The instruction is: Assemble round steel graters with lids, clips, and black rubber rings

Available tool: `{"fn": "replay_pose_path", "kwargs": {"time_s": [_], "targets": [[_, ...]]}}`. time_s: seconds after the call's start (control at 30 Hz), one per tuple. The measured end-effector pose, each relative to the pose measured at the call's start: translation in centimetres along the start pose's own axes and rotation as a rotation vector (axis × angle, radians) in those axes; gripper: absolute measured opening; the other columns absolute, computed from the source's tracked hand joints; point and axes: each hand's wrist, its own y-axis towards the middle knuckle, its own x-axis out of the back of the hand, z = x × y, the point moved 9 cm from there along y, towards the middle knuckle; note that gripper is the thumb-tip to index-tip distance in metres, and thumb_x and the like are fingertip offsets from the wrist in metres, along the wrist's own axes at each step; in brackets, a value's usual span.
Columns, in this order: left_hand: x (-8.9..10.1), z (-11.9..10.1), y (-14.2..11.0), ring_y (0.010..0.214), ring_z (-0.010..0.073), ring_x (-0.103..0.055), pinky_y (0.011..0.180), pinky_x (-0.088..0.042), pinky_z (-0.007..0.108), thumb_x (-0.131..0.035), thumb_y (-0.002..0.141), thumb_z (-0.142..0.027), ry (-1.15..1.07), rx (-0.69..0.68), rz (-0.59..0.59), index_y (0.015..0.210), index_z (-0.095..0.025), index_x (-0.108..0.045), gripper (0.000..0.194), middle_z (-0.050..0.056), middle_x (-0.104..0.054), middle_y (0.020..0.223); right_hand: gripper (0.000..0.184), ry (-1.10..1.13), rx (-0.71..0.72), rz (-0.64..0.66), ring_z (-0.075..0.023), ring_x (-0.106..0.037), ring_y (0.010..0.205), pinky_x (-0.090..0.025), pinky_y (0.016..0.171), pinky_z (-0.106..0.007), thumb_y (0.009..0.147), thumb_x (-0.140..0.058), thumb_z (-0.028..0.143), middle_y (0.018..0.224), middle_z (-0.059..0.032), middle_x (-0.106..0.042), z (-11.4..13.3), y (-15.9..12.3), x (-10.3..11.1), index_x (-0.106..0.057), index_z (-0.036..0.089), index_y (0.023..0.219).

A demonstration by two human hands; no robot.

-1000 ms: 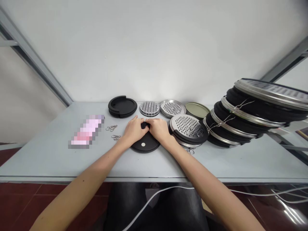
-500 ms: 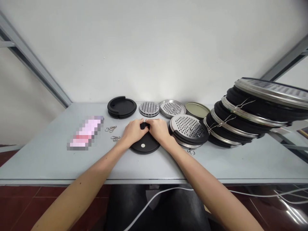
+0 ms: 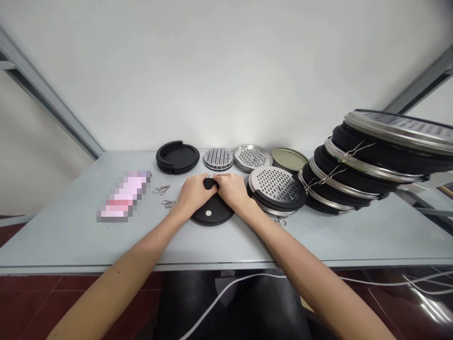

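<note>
Nearest us, a white cable [image 3: 219, 297] curves across dark-clothed legs [image 3: 269, 307], over a red tiled floor [image 3: 21, 307]. Both bare forearms reach in over the front of a pale grey table [image 3: 123, 245].

On it, in the middle and near the front, lies a round black disc [image 3: 221, 215] bearing a white dot [image 3: 208, 213]. We see the left hand [image 3: 194, 191] and right hand [image 3: 231, 189] meeting at its far part, thumbs close together, fingers bent in and gripping the disc from both sides. A small silver metal piece [image 3: 210, 176] shows between them; we cannot tell which fingertips touch it, as most are hidden.

To the left of the hands lie two groups of metal clips, one nearer [image 3: 169, 204] and one farther [image 3: 162, 190], with a pixelated pink oblong [image 3: 123, 196] beyond them to the left. Just right of the right hand we find a perforated grater disc [image 3: 278, 182] in a black holder, a metal ring [image 3: 281, 222] at its near edge. Farther right, a tall stack of black-and-silver rounds [image 3: 354, 165] leans rightward.

Behind, from left to right, sit a black round tray [image 3: 178, 157], slotted metal discs [image 3: 218, 158], a rimmed grater plate [image 3: 253, 157] and an olive-green lid [image 3: 289, 159], before a white wall [image 3: 219, 71].
</note>
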Motion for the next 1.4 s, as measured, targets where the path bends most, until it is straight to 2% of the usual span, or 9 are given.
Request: {"fn": "replay_pose_path", "kwargs": {"time_s": [0.1, 0.2, 0.37, 0.53, 0.63, 0.87, 1.03, 1.2, 1.4], "targets": [[0.4, -0.7, -0.3, 0.094, 0.0246, -0.069, 0.081, -0.051, 0.031, -0.060, 0.084, -0.027, 0.023, -0.063, -0.044, 0.099, -0.023, -0.072, 0.020, 0.006, -0.076, 0.100, 0.027, -0.007, -0.005, -0.008, -0.0242, -0.068, 0.094, -0.046, 0.077, -0.029, 0.095, -0.044, 0.016, 0.102, -0.0105, -0.074, -0.1, 0.0, 0.0, -0.069, 0.019, 0.106], [0.5, -1.1, -0.4, 0.095, 0.0241, -0.069, 0.083, -0.051, 0.031, -0.059, 0.085, -0.024, 0.031, -0.110, -0.061, 0.101, -0.023, -0.072, 0.021, 0.006, -0.075, 0.103, 0.028, -0.008, -0.007, -0.008, -0.0241, -0.069, 0.094, -0.046, 0.077, -0.029, 0.096, -0.044, 0.016, 0.101, -0.0102, -0.074, -0.1, 0.0, 0.0, -0.069, 0.019, 0.106], [0.1, -1.3, -0.3, 0.094, 0.0241, -0.069, 0.084, -0.052, 0.031, -0.058, 0.086, -0.024, 0.039, -0.148, -0.050, 0.099, -0.020, -0.074, 0.021, 0.007, -0.075, 0.101, 0.028, -0.011, 0.001, -0.019, -0.0247, -0.069, 0.093, -0.046, 0.075, -0.030, 0.096, -0.043, 0.017, 0.101, -0.0097, -0.074, -0.1, 0.0, 0.0, -0.069, 0.020, 0.104], [-0.4, -0.6, 0.2, 0.103, 0.0246, -0.069, 0.093, -0.051, 0.032, -0.061, 0.084, -0.023, -0.033, -0.094, -0.011, 0.109, -0.020, -0.074, 0.028, 0.007, -0.075, 0.110, 0.028, -0.006, 0.009, 0.000, -0.0250, -0.069, 0.094, -0.046, 0.077, -0.030, 0.096, -0.043, 0.018, 0.104, -0.0115, -0.074, 0.1, 0.1, -0.1, -0.070, 0.018, 0.105], [-0.6, -0.5, 0.4, 0.107, 0.0249, -0.068, 0.096, -0.050, 0.032, -0.062, 0.083, -0.022, -0.072, -0.100, 0.010, 0.112, -0.019, -0.073, 0.031, 0.007, -0.074, 0.115, 0.029, 0.007, -0.050, -0.005, -0.0250, -0.069, 0.093, -0.045, 0.077, -0.029, 0.094, -0.045, 0.018, 0.101, -0.0132, -0.075, -0.6, 0.1, -0.1, -0.072, 0.017, 0.104], [-0.2, -0.9, 0.1, 0.102, 0.0263, -0.070, 0.093, -0.052, 0.036, -0.059, 0.084, -0.020, -0.061, -0.158, -0.014, 0.115, -0.019, -0.071, 0.033, 0.006, -0.074, 0.113, 0.031, 0.254, -0.143, -0.155, -0.0226, -0.071, 0.090, -0.045, 0.077, -0.028, 0.091, -0.046, 0.016, 0.098, -0.0074, -0.077, -2.5, -0.4, -0.1, -0.073, 0.022, 0.106], [-0.4, -0.1, 0.2, 0.113, 0.0273, -0.067, 0.100, -0.050, 0.038, -0.062, 0.083, -0.021, -0.135, -0.132, -0.036, 0.135, -0.018, -0.059, 0.052, 0.009, -0.069, 0.125, 0.030, 0.386, -0.160, -0.248, -0.0228, -0.071, 0.094, -0.048, 0.081, -0.027, 0.089, -0.049, 0.014, 0.099, -0.0065, -0.077, -3.0, -0.5, -0.2, -0.075, 0.021, 0.102], [-0.4, 0.1, 0.4, 0.118, 0.0276, -0.064, 0.102, -0.050, 0.038, -0.064, 0.082, -0.020, -0.179, -0.130, -0.037, 0.139, -0.016, -0.054, 0.059, 0.011, -0.068, 0.126, 0.028, 0.476, -0.155, -0.277, -0.0248, -0.070, 0.101, -0.050, 0.090, -0.032, 0.089, -0.053, 0.016, 0.109, -0.0098, -0.075, -3.2, -0.3, -0.3, -0.074, 0.018, 0.108], [-0.3, 0.0, 0.6, 0.116, 0.0264, -0.066, 0.103, -0.049, 0.038, -0.065, 0.079, -0.016, -0.217, -0.135, -0.027, 0.138, -0.017, -0.055, 0.060, 0.010, -0.070, 0.123, 0.023, 0.542, -0.172, -0.275, -0.0265, -0.071, 0.096, -0.051, 0.087, -0.033, 0.087, -0.055, 0.014, 0.100, -0.0098, -0.077, -3.4, -0.2, -0.5, -0.077, 0.018, 0.092]]}}
